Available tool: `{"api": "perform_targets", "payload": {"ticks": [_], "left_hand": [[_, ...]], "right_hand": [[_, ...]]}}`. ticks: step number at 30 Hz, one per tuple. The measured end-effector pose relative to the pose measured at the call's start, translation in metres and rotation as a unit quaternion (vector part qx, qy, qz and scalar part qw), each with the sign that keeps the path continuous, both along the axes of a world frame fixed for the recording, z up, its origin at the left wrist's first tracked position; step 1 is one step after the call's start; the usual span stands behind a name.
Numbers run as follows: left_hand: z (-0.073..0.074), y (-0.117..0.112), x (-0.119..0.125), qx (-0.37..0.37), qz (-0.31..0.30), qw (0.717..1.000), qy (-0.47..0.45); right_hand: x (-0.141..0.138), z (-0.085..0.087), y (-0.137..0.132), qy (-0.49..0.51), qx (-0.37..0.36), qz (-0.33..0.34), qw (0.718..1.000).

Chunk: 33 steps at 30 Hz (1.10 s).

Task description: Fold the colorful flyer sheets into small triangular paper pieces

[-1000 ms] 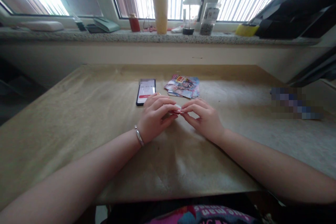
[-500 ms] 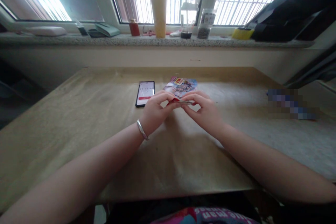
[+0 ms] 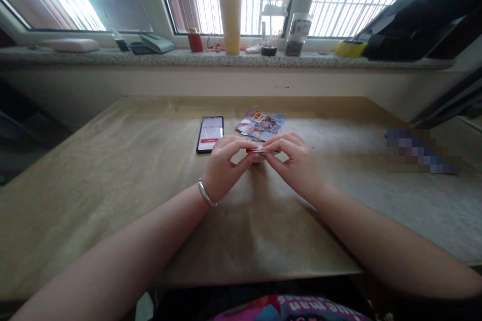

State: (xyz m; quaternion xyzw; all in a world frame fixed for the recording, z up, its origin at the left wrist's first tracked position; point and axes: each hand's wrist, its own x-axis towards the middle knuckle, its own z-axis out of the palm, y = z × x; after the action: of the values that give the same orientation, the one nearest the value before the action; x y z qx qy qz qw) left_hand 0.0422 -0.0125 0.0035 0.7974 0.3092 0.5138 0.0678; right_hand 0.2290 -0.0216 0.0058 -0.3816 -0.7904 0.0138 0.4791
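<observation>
Between both hands, just above the table, is a thin flat piece with a red edge (image 3: 253,150), seen nearly edge-on; it looks like folded paper or a small packet. My left hand (image 3: 226,164), with a silver bangle at the wrist, pinches its left end between thumb and fingers. The right end is pinched by my right hand (image 3: 295,161). Right behind the fingers lie colourful printed packets or leaflets (image 3: 263,124), overlapping, their near edge partly covered by my hands. A phone (image 3: 211,133) with a timer on its screen rests beside my left hand.
The table (image 3: 143,170) has a blurred-out bluish object (image 3: 422,151) at its right. Along the stone windowsill (image 3: 181,60) stand a tall cup with a yellow drink (image 3: 230,15), a red-capped jar (image 3: 195,41), a clear container (image 3: 298,35) and a black bag (image 3: 410,25).
The red-edged piece has tilted flatter and shows less of its face. My fingers have drawn closer together along it. The view has shifted slightly.
</observation>
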Motion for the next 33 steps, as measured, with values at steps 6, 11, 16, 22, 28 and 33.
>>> {"api": "perform_targets", "payload": {"ticks": [6, 11, 16, 22, 28, 33], "left_hand": [[0.002, -0.003, -0.003, 0.009, -0.030, 0.999, -0.009], [0.000, 0.001, -0.006, 0.002, -0.052, 0.998, -0.017], [0.002, 0.000, -0.004, 0.006, -0.044, 0.999, -0.006], [0.003, 0.002, -0.007, 0.020, -0.023, 0.999, 0.032], [0.000, 0.005, -0.011, 0.025, -0.030, 0.999, 0.014], [-0.002, 0.005, -0.011, 0.001, -0.034, 0.999, -0.004]], "right_hand": [[0.001, 0.004, -0.004, 0.002, 0.027, 0.008, 1.000], [0.002, 0.002, -0.005, 0.017, 0.034, 0.025, 0.999], [0.002, -0.003, -0.003, 0.026, 0.037, 0.036, 0.998], [-0.001, -0.006, -0.002, 0.029, 0.035, 0.055, 0.997], [0.000, -0.007, -0.001, 0.068, 0.005, 0.056, 0.996], [0.000, -0.008, 0.000, 0.071, 0.001, 0.056, 0.996]]}}
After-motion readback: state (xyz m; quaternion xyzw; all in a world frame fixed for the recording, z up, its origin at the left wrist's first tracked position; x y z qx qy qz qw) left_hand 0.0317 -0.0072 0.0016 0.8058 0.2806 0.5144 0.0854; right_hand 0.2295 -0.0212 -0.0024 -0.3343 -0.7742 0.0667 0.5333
